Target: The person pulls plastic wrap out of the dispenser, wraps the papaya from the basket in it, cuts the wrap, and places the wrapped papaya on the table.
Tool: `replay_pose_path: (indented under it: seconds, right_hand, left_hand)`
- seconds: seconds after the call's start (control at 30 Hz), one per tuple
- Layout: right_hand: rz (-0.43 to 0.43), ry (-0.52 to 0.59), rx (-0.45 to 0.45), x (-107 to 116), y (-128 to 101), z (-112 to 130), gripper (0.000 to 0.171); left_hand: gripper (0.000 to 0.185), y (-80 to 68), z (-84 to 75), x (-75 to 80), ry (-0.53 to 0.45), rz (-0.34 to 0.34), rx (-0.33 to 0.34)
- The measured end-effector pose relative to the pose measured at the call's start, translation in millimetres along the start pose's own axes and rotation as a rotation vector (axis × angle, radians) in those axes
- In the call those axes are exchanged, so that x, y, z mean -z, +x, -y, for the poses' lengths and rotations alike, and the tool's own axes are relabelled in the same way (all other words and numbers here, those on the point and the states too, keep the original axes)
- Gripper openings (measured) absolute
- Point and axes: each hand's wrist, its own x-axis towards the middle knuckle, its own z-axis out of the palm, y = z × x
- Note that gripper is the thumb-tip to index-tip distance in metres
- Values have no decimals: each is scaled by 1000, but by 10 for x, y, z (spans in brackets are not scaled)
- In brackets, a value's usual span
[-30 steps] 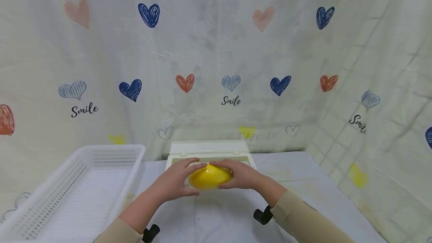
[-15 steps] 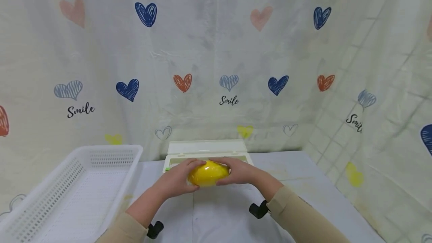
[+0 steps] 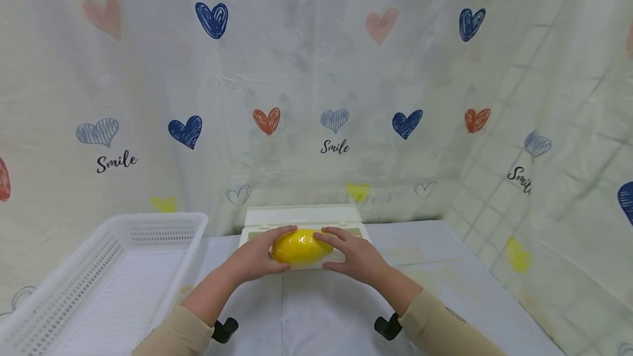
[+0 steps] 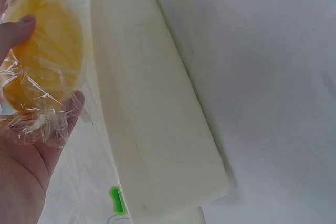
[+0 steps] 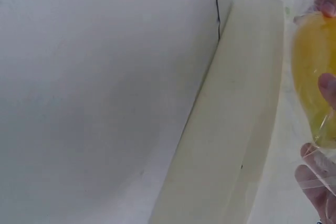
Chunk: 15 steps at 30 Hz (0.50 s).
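Note:
A yellow mango (image 3: 299, 248), glossy under clear cling film (image 4: 39, 124), is held between both hands in front of a long white box. My left hand (image 3: 254, 256) grips its left end, thumb and fingers on opposite sides; in the left wrist view the thumb presses on the film. At the other end, my right hand (image 3: 358, 257) curls its fingers over the mango's upper right. Bunched film lies around the left palm. The right wrist view has the mango (image 5: 310, 61) cut off by the frame edge, with film stretched over the right fingertips (image 5: 310, 179).
The white cling film box (image 3: 304, 215) stands at the back with its lid raised; a green slider (image 4: 116, 200) shows by its edge. A white plastic basket (image 3: 198, 246) sits on the left. A pale cloth (image 3: 410, 290) covers the table before a heart-printed curtain (image 3: 296, 70).
Both hands have raised the mango slightly. The right hand has shifted its hold, its thumb coming away below the mango, and more of the mango's front now shows.

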Motion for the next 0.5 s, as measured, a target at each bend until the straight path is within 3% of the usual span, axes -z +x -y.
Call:
replay_pose_path:
  seconds: [0.17,0.5]
  right_hand:
    - [-74,24,28,-39,17,-47,62]
    - [-97,126,21,110,154,-112,60]
  left_hand:
    - [72,11,-24,27,-33,14,24]
    - [72,103,-104,231,-61,27,30]
